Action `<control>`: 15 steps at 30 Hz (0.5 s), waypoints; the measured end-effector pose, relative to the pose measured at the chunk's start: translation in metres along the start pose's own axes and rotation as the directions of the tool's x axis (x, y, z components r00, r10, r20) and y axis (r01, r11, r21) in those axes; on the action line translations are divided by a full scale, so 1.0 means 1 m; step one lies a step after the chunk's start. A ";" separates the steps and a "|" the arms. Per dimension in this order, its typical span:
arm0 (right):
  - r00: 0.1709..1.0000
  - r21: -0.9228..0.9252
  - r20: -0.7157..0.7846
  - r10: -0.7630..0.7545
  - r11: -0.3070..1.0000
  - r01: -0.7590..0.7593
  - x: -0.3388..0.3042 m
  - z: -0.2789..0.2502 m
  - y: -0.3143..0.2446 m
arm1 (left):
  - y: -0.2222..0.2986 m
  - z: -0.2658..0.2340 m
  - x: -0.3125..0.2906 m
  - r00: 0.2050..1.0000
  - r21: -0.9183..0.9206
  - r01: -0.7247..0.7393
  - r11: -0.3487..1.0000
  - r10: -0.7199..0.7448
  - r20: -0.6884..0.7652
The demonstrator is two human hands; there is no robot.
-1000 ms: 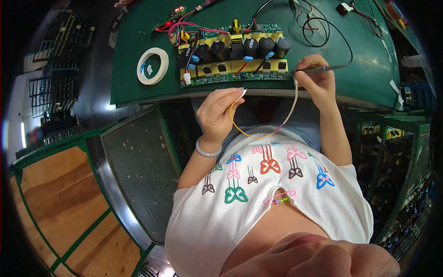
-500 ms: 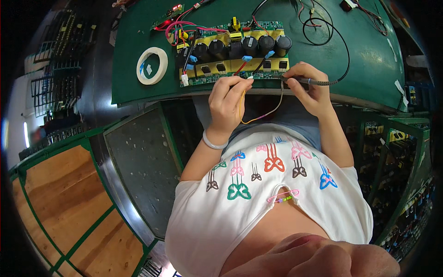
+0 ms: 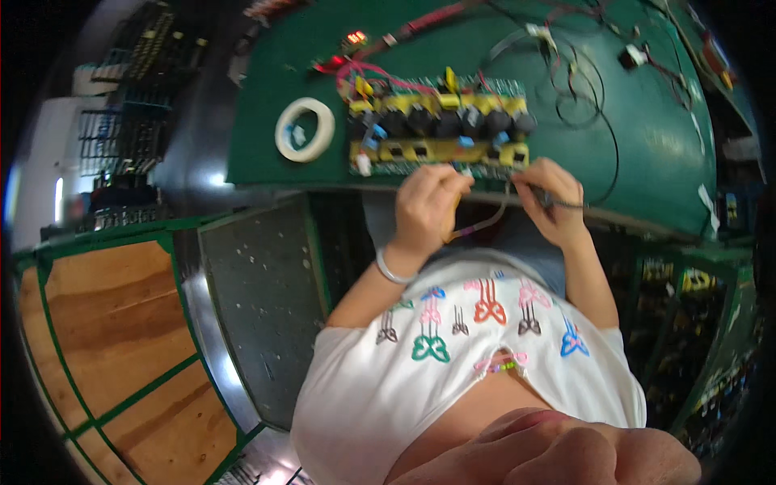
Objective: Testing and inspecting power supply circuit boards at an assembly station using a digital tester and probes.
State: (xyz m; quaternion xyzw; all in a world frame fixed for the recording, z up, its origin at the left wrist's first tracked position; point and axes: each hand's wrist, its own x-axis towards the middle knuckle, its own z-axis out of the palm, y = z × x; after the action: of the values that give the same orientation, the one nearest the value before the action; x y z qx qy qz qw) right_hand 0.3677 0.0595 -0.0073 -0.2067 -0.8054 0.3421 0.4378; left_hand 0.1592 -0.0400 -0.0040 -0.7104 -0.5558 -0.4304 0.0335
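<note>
A long circuit board (image 3: pixel 440 152) with yellow strips and a row of black capacitors lies along the bench's near edge. My left hand (image 3: pixel 424 208) is closed at the board's near edge, pinching a small white connector (image 3: pixel 466 173) on a thin lead. That thin lead (image 3: pixel 489 222) hangs in a loop in front of the edge, toward the board's right end. There my right hand (image 3: pixel 556 204) is closed around a black pen-like test probe (image 3: pixel 559 203) with a black cord. The probe's tip is blurred, so its exact contact is unclear.
A roll of cream tape (image 3: pixel 324 129) lies left of the board on the green bench (image 3: pixel 267 166). Behind is a small module with a lit red display (image 3: pixel 356 37). Loose wires (image 3: pixel 578 89) curl at the back right. Racks with boards (image 3: pixel 707 339) stand at the right.
The whole view has shifted, so bench, board and hands sit lower and slightly right, with blur. Both hands keep their grips at the board's near edge.
</note>
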 end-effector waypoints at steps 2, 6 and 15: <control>1.000 -0.024 0.002 -0.016 1.000 0.016 -0.001 -0.001 -0.003 | -0.001 0.002 -0.002 1.000 -0.021 -0.020 1.000 0.020 -0.016; 1.000 -0.023 0.005 0.011 1.000 -0.011 -0.004 -0.003 -0.008 | 0.005 0.003 -0.002 1.000 -0.068 -0.004 0.998 0.003 -0.023; 0.998 0.005 0.007 0.060 0.998 -0.060 -0.004 -0.008 -0.015 | 0.008 0.001 0.004 1.000 -0.058 -0.005 0.998 0.005 0.003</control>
State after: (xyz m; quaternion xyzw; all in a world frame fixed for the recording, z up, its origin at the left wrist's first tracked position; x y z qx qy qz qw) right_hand 0.3760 0.0501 0.0045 -0.2284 -0.7994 0.3577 0.4253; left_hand 0.1661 -0.0397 0.0012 -0.7132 -0.5413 -0.4452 0.0129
